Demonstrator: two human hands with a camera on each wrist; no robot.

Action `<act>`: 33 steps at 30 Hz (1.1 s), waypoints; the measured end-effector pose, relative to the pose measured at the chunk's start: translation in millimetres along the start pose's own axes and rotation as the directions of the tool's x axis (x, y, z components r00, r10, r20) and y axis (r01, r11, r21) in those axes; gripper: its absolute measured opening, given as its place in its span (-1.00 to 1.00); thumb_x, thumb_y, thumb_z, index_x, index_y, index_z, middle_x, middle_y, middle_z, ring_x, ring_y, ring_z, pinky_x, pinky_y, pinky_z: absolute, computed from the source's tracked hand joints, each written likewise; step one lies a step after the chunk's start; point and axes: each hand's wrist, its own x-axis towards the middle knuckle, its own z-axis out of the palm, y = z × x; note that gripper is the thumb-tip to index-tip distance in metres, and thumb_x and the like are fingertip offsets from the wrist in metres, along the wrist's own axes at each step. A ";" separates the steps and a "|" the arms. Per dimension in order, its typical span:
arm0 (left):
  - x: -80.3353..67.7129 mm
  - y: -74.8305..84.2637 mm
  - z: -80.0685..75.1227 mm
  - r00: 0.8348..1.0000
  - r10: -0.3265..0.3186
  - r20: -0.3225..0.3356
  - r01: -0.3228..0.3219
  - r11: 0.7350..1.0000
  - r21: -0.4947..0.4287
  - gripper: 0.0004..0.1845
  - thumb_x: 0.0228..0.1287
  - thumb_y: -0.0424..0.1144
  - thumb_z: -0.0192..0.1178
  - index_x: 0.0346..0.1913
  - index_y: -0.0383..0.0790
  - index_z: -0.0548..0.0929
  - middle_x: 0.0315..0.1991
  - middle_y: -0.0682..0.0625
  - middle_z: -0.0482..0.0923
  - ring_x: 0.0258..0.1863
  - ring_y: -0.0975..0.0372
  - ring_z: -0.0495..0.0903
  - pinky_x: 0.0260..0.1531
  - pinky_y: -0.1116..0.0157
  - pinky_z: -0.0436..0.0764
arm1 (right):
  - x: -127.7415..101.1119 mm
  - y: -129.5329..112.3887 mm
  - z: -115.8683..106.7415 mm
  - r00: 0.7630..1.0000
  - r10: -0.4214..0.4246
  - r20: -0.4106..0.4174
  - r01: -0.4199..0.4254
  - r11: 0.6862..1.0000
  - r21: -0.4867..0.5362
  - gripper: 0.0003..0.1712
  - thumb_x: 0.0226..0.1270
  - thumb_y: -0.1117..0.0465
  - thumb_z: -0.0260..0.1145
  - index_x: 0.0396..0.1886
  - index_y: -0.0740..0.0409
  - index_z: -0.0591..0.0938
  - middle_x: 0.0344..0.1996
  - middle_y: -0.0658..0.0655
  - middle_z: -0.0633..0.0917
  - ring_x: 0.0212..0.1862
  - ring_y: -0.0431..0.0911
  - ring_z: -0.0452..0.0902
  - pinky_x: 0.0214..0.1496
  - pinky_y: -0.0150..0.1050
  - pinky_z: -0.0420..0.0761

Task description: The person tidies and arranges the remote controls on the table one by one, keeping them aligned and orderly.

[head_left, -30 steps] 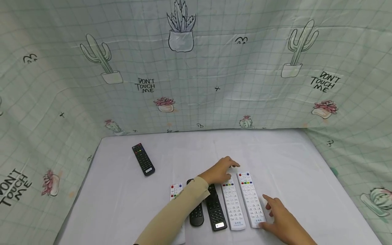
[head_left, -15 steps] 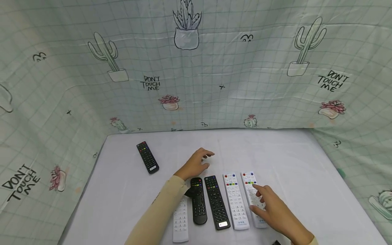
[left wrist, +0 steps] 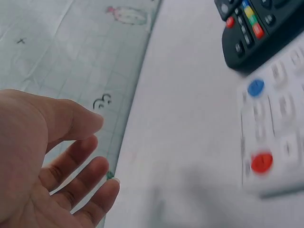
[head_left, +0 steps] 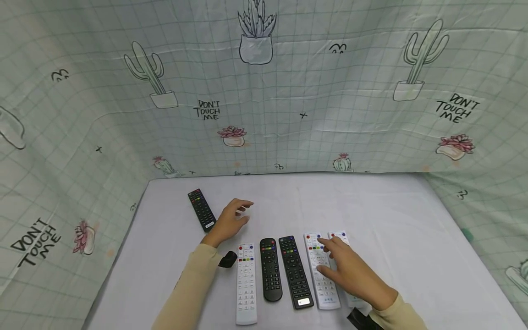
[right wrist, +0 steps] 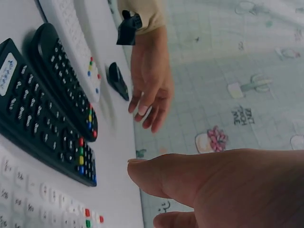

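Observation:
My left hand point(head_left: 228, 222) hovers above the table near the lower end of a lone black remote control point(head_left: 200, 206), its fingers loosely bent with nothing in them. Below it stands a row of remotes: a white one point(head_left: 246, 293), a rounded black one point(head_left: 271, 275), a longer black one point(head_left: 295, 275) and a white one point(head_left: 327, 293). Over the right end of this row hangs my right hand point(head_left: 352, 275), fingers relaxed and holding nothing. It partly covers the rightmost white remote point(head_left: 340, 236). In the right wrist view, my right thumb point(right wrist: 166, 178) stays apart from the remotes.
The remotes lie on a white-covered table point(head_left: 371, 206). Behind and beside it hangs a light green grid-patterned cloth point(head_left: 280, 87) with cactus drawings. Dark bands point(head_left: 363, 321) show at both wrists.
My left hand has moved left, from above the white remotes on the right toward the lone black remote. My right hand has come up and left over the white remotes. The view has shifted slightly.

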 end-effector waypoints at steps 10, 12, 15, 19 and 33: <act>-22.0 -22.5 -34.9 0.993 -0.053 -0.102 0.056 0.998 0.030 -0.56 0.42 -0.54 0.24 0.32 -0.37 0.60 0.20 -0.27 0.57 0.22 -0.13 0.54 0.28 -0.10 0.55 | 26.6 -20.3 7.8 0.996 -0.081 0.046 0.078 0.995 0.063 -0.30 0.31 0.22 0.54 0.38 0.39 0.54 -0.03 0.15 0.64 0.03 0.06 0.66 0.06 0.01 0.71; -25.1 -27.0 -45.7 0.990 -0.060 -0.129 0.063 0.998 0.018 -0.57 0.44 -0.54 0.22 0.33 -0.39 0.58 0.20 -0.29 0.56 0.22 -0.15 0.52 0.28 -0.10 0.54 | 31.4 -23.6 10.1 0.994 -0.097 0.059 0.093 0.993 0.073 -0.30 0.33 0.21 0.53 0.38 0.40 0.53 -0.02 0.17 0.63 0.03 0.08 0.66 0.06 0.01 0.71; -31.0 -33.9 -61.8 0.982 -0.081 -0.169 0.084 0.996 0.012 -0.57 0.47 -0.54 0.18 0.35 -0.42 0.56 0.20 -0.34 0.54 0.22 -0.16 0.51 0.28 -0.11 0.51 | 37.9 -27.9 14.6 0.990 -0.117 0.079 0.109 0.989 0.098 -0.30 0.35 0.21 0.52 0.39 0.41 0.52 0.01 0.20 0.63 0.05 0.11 0.66 0.07 0.03 0.71; -38.2 -45.3 -77.7 0.972 -0.128 -0.196 0.134 0.991 0.017 -0.58 0.52 -0.51 0.13 0.38 -0.45 0.52 0.26 -0.35 0.50 0.25 -0.16 0.48 0.32 -0.11 0.48 | 46.9 -35.1 22.3 0.985 -0.140 0.101 0.126 0.983 0.130 -0.30 0.36 0.23 0.49 0.41 0.42 0.50 0.01 0.21 0.62 0.00 0.08 0.62 0.07 0.02 0.68; -48.5 -81.4 -98.9 0.892 -0.341 -0.296 0.346 0.938 -0.037 -0.47 0.52 -0.50 0.04 0.50 -0.46 0.36 0.40 -0.40 0.35 0.40 -0.21 0.36 0.44 -0.11 0.38 | 89.3 -76.7 58.6 0.967 -0.205 0.154 0.172 0.964 0.203 -0.27 0.39 0.27 0.45 0.46 0.43 0.44 0.11 0.32 0.58 0.13 0.12 0.61 0.18 0.09 0.63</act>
